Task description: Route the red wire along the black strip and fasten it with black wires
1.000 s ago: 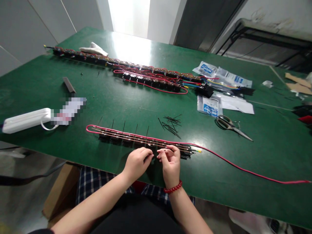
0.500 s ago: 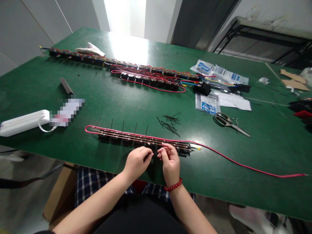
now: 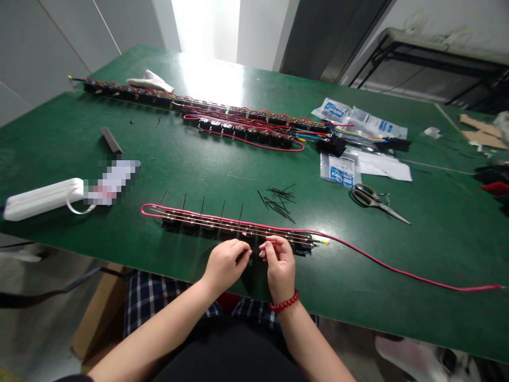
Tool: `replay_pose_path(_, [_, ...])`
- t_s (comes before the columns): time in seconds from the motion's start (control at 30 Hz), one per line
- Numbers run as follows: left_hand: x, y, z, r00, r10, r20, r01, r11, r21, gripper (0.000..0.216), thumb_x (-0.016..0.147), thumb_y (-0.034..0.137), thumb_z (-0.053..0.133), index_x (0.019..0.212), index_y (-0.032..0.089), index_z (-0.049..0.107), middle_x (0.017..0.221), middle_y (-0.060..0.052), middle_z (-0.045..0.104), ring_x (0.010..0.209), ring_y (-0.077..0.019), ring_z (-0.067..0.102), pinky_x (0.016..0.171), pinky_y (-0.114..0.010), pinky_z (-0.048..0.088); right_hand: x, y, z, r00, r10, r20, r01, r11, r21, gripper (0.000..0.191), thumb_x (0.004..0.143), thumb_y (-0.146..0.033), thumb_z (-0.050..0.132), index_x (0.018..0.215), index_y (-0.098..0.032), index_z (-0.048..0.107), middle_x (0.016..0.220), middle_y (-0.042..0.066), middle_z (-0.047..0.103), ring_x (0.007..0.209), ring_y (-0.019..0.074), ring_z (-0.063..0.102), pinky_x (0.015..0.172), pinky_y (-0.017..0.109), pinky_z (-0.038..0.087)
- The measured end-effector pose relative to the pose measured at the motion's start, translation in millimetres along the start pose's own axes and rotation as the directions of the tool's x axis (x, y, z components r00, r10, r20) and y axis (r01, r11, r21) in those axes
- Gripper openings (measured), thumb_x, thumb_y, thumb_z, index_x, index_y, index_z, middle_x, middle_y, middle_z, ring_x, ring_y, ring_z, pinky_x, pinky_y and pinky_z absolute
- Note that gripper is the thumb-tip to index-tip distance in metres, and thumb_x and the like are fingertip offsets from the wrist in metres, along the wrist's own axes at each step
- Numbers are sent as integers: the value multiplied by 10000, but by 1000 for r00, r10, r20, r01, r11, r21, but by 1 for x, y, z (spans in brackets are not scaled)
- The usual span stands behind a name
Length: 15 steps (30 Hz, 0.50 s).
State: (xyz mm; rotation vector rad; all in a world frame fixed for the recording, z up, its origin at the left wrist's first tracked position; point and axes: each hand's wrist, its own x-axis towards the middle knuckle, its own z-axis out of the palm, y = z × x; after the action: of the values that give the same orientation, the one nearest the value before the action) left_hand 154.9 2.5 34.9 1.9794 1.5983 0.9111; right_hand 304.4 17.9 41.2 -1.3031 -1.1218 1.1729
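The wired strip (image 3: 207, 227) lies along the near edge of the green table (image 3: 199, 170), at six o'clock on the tabletop, a row of black blocks with thin black ties standing up from it. And both hands are right on it! The left hand (image 3: 225, 263) is curled at the strip's near side, thumb and forefinger drawn together in a pinch. The right hand (image 3: 280, 265), red bead bracelet (image 3: 283, 303) at the wrist, sits just beside it at three o'clock, its fingertips (image 3: 268, 245) also pinched together against the strip. What they nip is too small to tell.

A red wire (image 3: 397, 272) loops round the strip's left end and trails off towards three o'clock. At twelve o'clock from the hands, a loose pile of black ties (image 3: 280, 204). Scissors (image 3: 376, 201) at two o'clock, with plastic bags (image 3: 358, 121) beyond. More wired strips (image 3: 246, 130) stretch across the far side. A white power strip (image 3: 42, 197) rests at ten o'clock.
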Motion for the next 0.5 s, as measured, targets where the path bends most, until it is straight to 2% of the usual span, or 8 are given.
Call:
replay_pose_path(0.27, [0,0,0,1000,3,3,-3,1000,10,127,914,242,522,843,218,624,773,-7,661,731,-147,603,686,-271,449,1,3,0,1000,-19,-5,19,1000,-14,167,875,-354,621,975,-223,595,759,-9,629,640,119,585,619,265,494])
replay_pose_path(0.5, [1,2,-2,1000,-4,-8,4,1000,2,136,914,237,515,844,214,629,786,-11,667,737,-145,610,686,-273,462,2,1,-1,1000,-14,25,12,998,65,131,868,-310,639,963,-228,601,792,-4,669,671,127,627,681,292,537])
